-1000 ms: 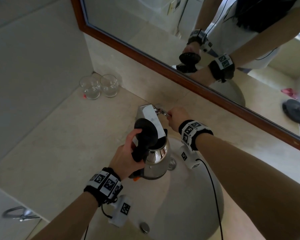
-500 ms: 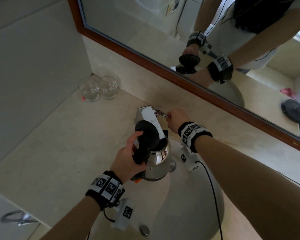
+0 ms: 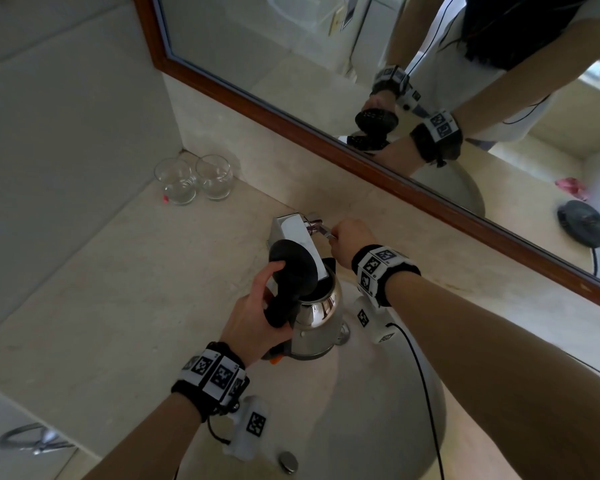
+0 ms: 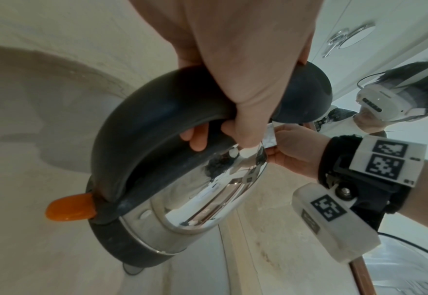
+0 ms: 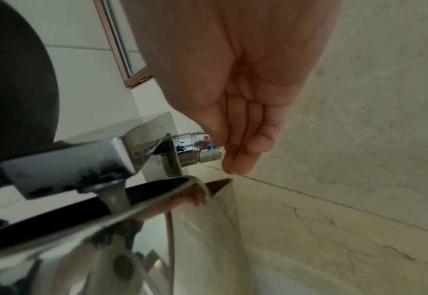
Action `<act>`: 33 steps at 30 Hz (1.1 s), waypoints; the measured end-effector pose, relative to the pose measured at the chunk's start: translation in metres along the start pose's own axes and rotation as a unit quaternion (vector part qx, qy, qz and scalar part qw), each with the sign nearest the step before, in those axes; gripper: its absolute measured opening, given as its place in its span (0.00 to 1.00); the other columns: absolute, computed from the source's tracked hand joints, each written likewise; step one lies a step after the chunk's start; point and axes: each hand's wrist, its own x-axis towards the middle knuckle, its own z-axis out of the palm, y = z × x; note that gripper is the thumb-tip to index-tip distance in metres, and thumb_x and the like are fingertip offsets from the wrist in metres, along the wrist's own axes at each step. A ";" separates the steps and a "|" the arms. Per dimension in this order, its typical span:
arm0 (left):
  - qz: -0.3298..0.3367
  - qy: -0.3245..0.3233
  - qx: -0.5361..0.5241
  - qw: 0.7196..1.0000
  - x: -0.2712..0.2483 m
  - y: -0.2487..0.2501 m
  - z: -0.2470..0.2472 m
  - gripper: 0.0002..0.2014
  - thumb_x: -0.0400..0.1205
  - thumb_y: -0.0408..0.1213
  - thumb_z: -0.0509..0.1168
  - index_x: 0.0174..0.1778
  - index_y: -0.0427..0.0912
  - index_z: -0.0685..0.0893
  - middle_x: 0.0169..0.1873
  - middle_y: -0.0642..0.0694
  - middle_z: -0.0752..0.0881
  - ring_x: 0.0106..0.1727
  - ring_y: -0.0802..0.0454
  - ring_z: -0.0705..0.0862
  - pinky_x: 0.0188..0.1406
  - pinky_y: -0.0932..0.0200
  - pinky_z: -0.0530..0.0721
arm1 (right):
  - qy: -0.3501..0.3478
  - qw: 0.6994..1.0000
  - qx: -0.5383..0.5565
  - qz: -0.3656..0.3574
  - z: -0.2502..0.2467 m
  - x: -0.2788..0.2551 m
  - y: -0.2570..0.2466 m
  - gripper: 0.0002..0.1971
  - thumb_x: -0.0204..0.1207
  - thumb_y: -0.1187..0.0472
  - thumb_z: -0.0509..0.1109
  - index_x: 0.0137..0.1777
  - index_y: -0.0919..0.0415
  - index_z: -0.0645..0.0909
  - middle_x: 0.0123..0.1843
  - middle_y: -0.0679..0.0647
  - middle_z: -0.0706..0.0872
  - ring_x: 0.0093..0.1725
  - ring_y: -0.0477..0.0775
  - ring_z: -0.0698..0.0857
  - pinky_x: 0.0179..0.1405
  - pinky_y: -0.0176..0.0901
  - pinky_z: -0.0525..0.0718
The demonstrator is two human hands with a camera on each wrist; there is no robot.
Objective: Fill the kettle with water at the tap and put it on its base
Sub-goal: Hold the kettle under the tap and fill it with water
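A steel kettle [image 3: 321,320] with a black handle and its lid raised hangs over the basin, its mouth under the chrome tap [image 3: 293,228]. My left hand [image 3: 253,317] grips the black handle [image 4: 157,111], above the orange switch [image 4: 69,207]. My right hand [image 3: 352,237] pinches the tap handle [image 5: 197,147] with thumb and fingertips [image 5: 233,165]. In the right wrist view a thin stream of water [image 5: 115,199] seems to fall from the spout [image 5: 69,165] into the kettle's rim [image 5: 162,197]. The water level inside is hidden.
Two empty glasses [image 3: 179,181] [image 3: 215,176] stand in the back left corner of the stone counter [image 3: 118,289]. The sink basin [image 3: 378,427] lies below the kettle. The mirror [image 3: 291,64] reflects a black round kettle base [image 3: 582,223] to the right.
Both hands and the kettle stay where they were at the tap. Only the head view has drifted slightly.
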 end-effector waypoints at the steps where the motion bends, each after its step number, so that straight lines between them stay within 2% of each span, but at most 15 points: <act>1: 0.006 0.002 0.001 1.000 0.000 0.000 0.000 0.49 0.65 0.31 0.77 0.69 0.78 0.58 0.33 0.47 0.86 0.29 0.54 0.85 0.30 0.66 0.84 | 0.000 1.000 -0.004 0.000 0.000 0.000 0.000 0.14 0.82 0.60 0.63 0.55 0.67 0.87 0.52 0.64 0.89 0.54 0.62 0.87 0.44 0.42 0.76; 4: 0.014 0.006 0.001 1.000 -0.002 -0.001 -0.001 0.52 0.66 0.31 0.77 0.65 0.87 0.53 0.34 0.47 0.86 0.31 0.53 0.86 0.31 0.65 0.85 | -0.006 1.000 -0.017 -0.007 -0.001 -0.001 -0.001 0.15 0.83 0.60 0.62 0.56 0.68 0.87 0.53 0.64 0.89 0.54 0.62 0.86 0.48 0.45 0.80; 6: 0.016 0.005 -0.004 1.000 -0.002 -0.002 -0.003 0.53 0.66 0.31 0.78 0.65 0.87 0.53 0.35 0.46 0.87 0.32 0.52 0.86 0.32 0.65 0.86 | -0.009 1.000 -0.025 -0.010 -0.002 -0.001 -0.001 0.15 0.83 0.60 0.61 0.56 0.68 0.87 0.53 0.64 0.89 0.49 0.61 0.85 0.46 0.47 0.80; 8: 0.017 0.004 -0.006 1.000 -0.002 -0.002 -0.004 0.53 0.66 0.30 0.78 0.65 0.87 0.53 0.35 0.46 0.86 0.31 0.52 0.86 0.32 0.65 0.85 | -0.009 1.000 -0.024 -0.006 -0.002 0.000 -0.001 0.14 0.82 0.60 0.62 0.55 0.67 0.87 0.51 0.64 0.89 0.43 0.59 0.81 0.42 0.44 0.76; 11: 0.016 0.005 -0.001 1.000 -0.003 -0.002 -0.004 0.53 0.66 0.30 0.77 0.65 0.86 0.53 0.33 0.46 0.86 0.30 0.52 0.85 0.32 0.63 0.87 | -0.004 1.000 -0.010 0.004 0.000 0.001 0.000 0.13 0.81 0.60 0.63 0.55 0.66 0.87 0.45 0.61 0.87 0.44 0.60 0.82 0.41 0.43 0.74; 14: 0.012 0.004 -0.004 1.000 -0.003 -0.003 -0.004 0.52 0.67 0.30 0.77 0.66 0.85 0.53 0.32 0.45 0.85 0.29 0.51 0.85 0.33 0.58 0.89 | -0.005 1.000 -0.001 0.005 0.000 0.001 0.000 0.14 0.82 0.60 0.63 0.56 0.66 0.86 0.49 0.63 0.89 0.46 0.60 0.84 0.42 0.43 0.75; 16: 0.010 0.006 -0.007 1.000 -0.004 -0.003 -0.004 0.52 0.67 0.30 0.77 0.66 0.85 0.54 0.32 0.46 0.85 0.29 0.53 0.85 0.32 0.61 0.88 | -0.001 1.000 0.007 0.003 0.000 0.002 0.001 0.14 0.82 0.60 0.62 0.55 0.66 0.87 0.51 0.64 0.89 0.43 0.59 0.81 0.42 0.43 0.74; 18: 0.011 0.007 -0.004 1.000 -0.003 -0.003 -0.004 0.52 0.67 0.31 0.77 0.66 0.86 0.54 0.32 0.46 0.86 0.29 0.53 0.85 0.32 0.63 0.87 | -0.001 1.000 0.011 0.004 0.001 0.003 0.001 0.13 0.82 0.60 0.62 0.54 0.66 0.87 0.50 0.63 0.89 0.43 0.59 0.81 0.41 0.42 0.74; 24: 0.008 0.002 0.006 1.000 -0.001 0.000 -0.005 0.51 0.66 0.31 0.77 0.66 0.85 0.54 0.34 0.46 0.87 0.30 0.52 0.86 0.33 0.57 0.90 | -0.007 1.000 -0.004 0.003 -0.001 0.002 0.001 0.13 0.82 0.60 0.62 0.54 0.67 0.87 0.43 0.61 0.85 0.43 0.59 0.81 0.41 0.41 0.74; 27: 0.004 -0.001 0.004 1.000 -0.001 0.000 -0.005 0.51 0.66 0.31 0.78 0.66 0.85 0.55 0.35 0.45 0.88 0.32 0.51 0.88 0.34 0.55 0.91 | -0.004 1.000 -0.002 0.002 -0.001 0.002 0.002 0.13 0.81 0.61 0.62 0.54 0.66 0.87 0.43 0.61 0.84 0.41 0.57 0.79 0.41 0.42 0.74; 33: 0.010 0.001 0.000 1.000 -0.001 0.002 -0.005 0.52 0.66 0.31 0.78 0.65 0.87 0.55 0.37 0.46 0.88 0.34 0.52 0.88 0.35 0.59 0.90 | -0.004 1.000 -0.004 0.001 -0.001 0.002 0.001 0.13 0.81 0.61 0.63 0.55 0.66 0.86 0.43 0.61 0.83 0.41 0.56 0.78 0.41 0.41 0.74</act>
